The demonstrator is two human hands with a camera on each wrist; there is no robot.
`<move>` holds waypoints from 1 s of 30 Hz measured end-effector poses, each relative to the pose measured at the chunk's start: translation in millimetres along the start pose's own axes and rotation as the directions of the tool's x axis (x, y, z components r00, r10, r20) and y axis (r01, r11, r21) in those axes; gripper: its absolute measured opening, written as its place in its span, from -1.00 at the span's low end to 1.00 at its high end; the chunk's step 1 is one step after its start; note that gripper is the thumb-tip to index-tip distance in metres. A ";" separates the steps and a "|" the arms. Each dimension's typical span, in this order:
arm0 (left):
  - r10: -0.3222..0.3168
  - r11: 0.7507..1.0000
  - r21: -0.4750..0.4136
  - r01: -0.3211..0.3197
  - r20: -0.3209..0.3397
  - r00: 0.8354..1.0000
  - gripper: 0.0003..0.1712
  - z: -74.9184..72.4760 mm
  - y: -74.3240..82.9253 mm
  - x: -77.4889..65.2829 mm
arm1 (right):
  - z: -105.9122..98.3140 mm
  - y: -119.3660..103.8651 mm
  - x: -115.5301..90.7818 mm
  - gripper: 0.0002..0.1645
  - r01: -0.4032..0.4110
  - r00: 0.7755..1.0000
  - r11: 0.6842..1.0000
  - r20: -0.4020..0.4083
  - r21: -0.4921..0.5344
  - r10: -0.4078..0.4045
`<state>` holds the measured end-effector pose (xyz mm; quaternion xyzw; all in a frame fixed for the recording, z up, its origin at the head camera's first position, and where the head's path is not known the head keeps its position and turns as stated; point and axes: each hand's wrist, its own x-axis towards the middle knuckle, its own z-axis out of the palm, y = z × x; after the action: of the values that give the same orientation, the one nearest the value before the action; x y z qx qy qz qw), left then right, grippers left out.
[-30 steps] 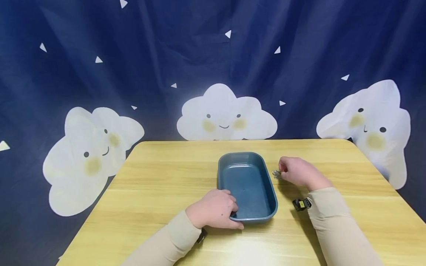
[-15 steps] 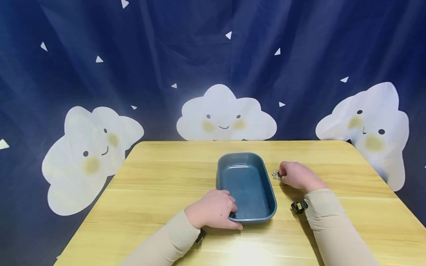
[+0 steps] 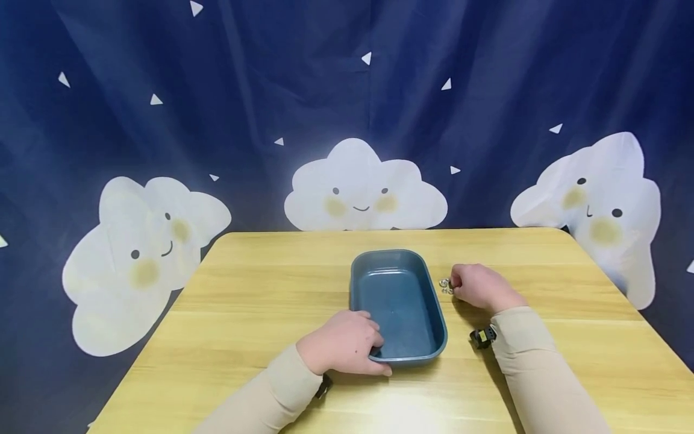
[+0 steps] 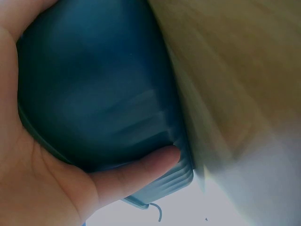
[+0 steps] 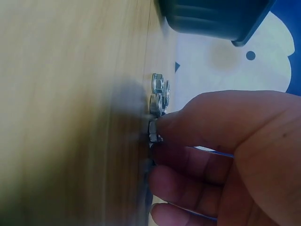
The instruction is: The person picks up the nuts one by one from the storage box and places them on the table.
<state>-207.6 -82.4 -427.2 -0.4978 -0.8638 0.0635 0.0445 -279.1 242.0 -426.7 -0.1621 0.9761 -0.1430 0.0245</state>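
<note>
A deep blue rectangular tray stands on the table. My left hand grips its near left corner, fingers inside the rim and thumb along the outer wall. To the right of the tray, my right hand is down at a small cluster of silver metal nuts. In the right wrist view, thumb and forefinger pinch one flanged nut at the table surface. Several other nuts lie just beyond the fingertips, and the hand partly hides the group.
The light wooden table has its far edge close to a dark blue curtain printed with clouds. A black wrist strap device hangs under the right sleeve.
My right hand has come down a little, nearer the tabletop, and its fingers have closed at the nuts. The left hand keeps its grip on the tray, and the head view has shifted slightly.
</note>
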 end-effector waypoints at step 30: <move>-0.166 0.937 -0.321 0.141 -0.053 0.985 -0.24 -8.2 -32.8 -15.8 | -36.5 -11.6 -8.0 -0.53 0.068 0.962 0.989 -0.271 0.132 -0.030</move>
<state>-226.6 -111.8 -414.2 -0.4317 -0.8966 -0.0989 0.0033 -271.4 244.0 -388.4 -0.1631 0.9537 -0.2322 -0.1000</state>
